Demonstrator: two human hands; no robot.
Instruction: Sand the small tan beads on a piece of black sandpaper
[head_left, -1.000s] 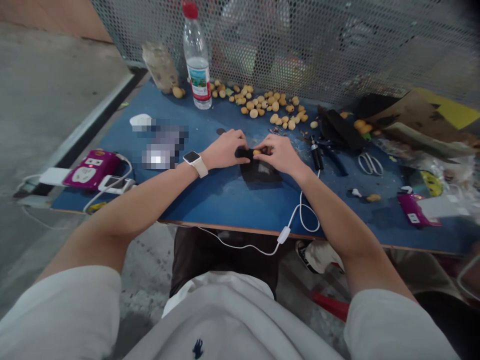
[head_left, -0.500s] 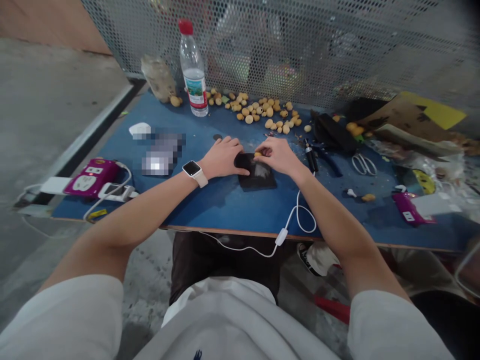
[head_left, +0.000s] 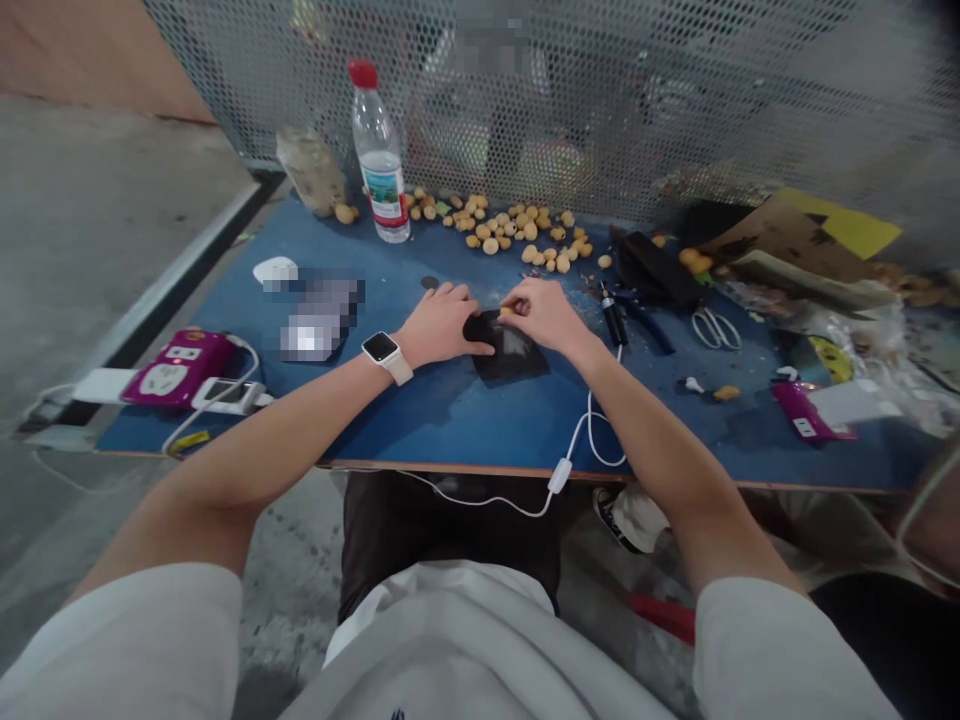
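Observation:
My left hand (head_left: 437, 323) lies on the blue table (head_left: 465, 410) with its fingers curled onto the left edge of a black pad (head_left: 511, 353). My right hand (head_left: 541, 312) is closed in a pinch on a small yellow nut-like piece (head_left: 508, 311) at the pad's top edge. A pale smear shows on the pad's middle. A white watch (head_left: 386, 354) is on my left wrist. A row of several yellow-brown nuts (head_left: 517, 228) lies beyond my hands near the mesh.
A water bottle (head_left: 377, 158) and a bag (head_left: 310, 170) stand at the back left. Magenta power strip (head_left: 172, 367) and phone (head_left: 225, 395) at left. Black tool (head_left: 616, 320), scissors (head_left: 712, 326), magenta box (head_left: 806, 422) and cardboard clutter at right. White cable (head_left: 559, 472) hangs over the front edge. Mesh screen (head_left: 637, 90) behind.
My hands have stayed on the pad; the right hand's pinch on the yellow piece shifted slightly along the pad's top edge. The camera tilted, so everything sits a little lower and to the left.

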